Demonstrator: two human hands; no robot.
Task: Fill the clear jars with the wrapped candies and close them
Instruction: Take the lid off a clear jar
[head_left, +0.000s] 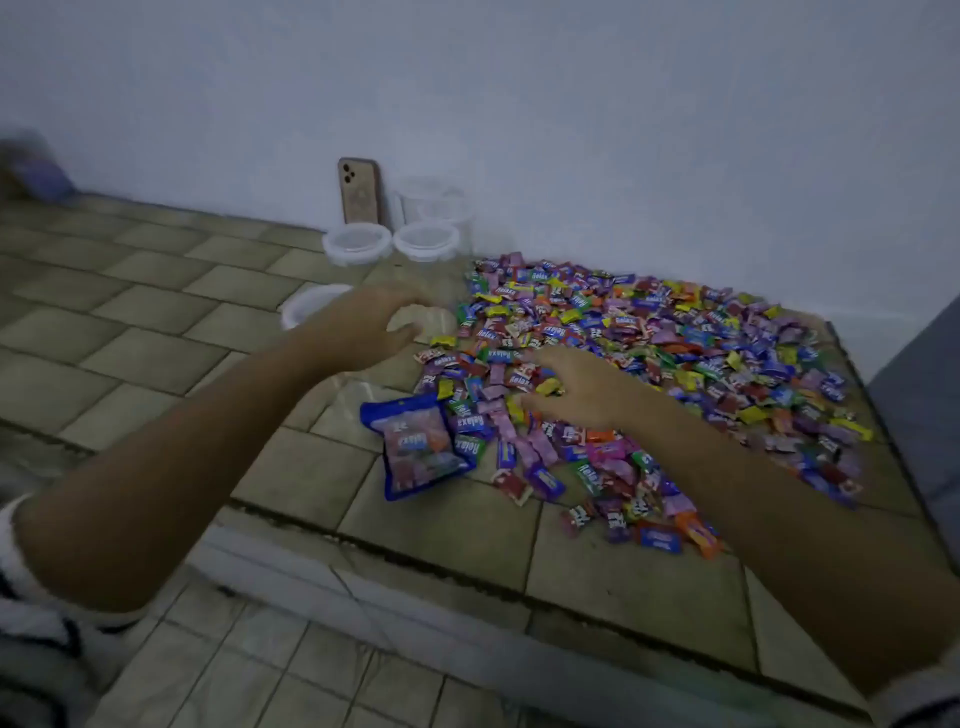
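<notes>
Wrapped candies (675, 364) lie in a big multicolour pile on the tiled ledge (156, 291), centre-right of frame, far edge close to the wall (571, 104). R hand (576, 387) sits on the pile's left side, fingers curled down into it, w/ a yellow piece pinched btwn thumb & forefinger. L hand (374, 327), mid-frame, has fingers & thumb curled round the mouth of an open clear jar (431, 322) that stands just left of the pile. Blur there, so exact contact is hard to read. Loose white lid (304, 306) sits just beyond the L wrist. Blue candy bag (418, 447) lies flat lower-centre, touching the pile's left edge. Upper centre: three lidded jars (426, 241) by the wall, empty as far as I can tell, & a phone (359, 192) leaning upright against it.
</notes>
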